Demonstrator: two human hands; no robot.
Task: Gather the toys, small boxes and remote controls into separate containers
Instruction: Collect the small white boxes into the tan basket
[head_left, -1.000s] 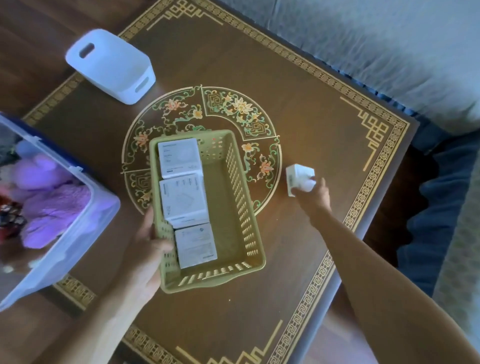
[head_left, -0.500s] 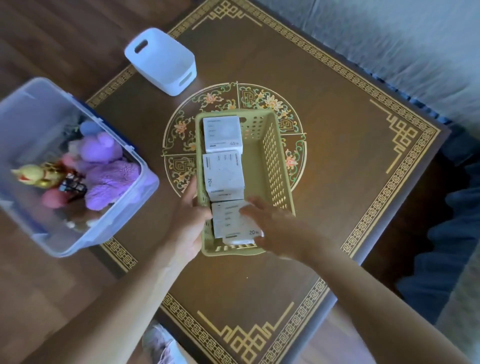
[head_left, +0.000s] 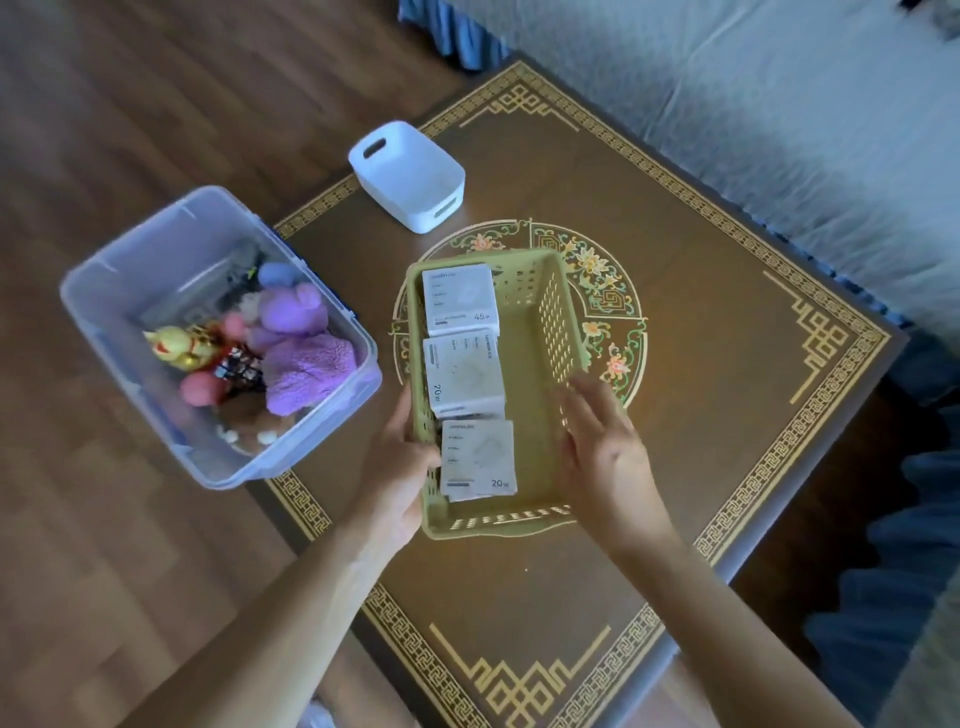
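The green basket (head_left: 524, 467) is being steadied on the table (head_left: 727, 415) by the left hand (head_left: 400, 462). Its fingers are being clamped round the basket's left wall, likely so the basket is not being shoved about while boxes are being dropped in. The right hand (head_left: 605, 447) is being held just off the right wall, fingers apart and relaxed, nothing being gripped.

Three small white boxes are being kept in a row inside, hard against the wall under the left fingers. The nearest box (head_left: 478, 460) is right beside the left thumb, the middle box (head_left: 465, 371) just past the left fingertips, and the far box (head_left: 460, 301) beyond that. Floor between the boxes and the right fingers is being left free, seemingly for more.

The clear tub (head_left: 130, 291) with plush toys (head_left: 306, 364) is being kept out past the left knuckles, by the table edge; whether it is on the table cannot be told. The white bin (head_left: 408, 176) is being left far ahead of both sets of fingertips, contents not readable. No remote is being seen. The box step is being judged nearly finished.
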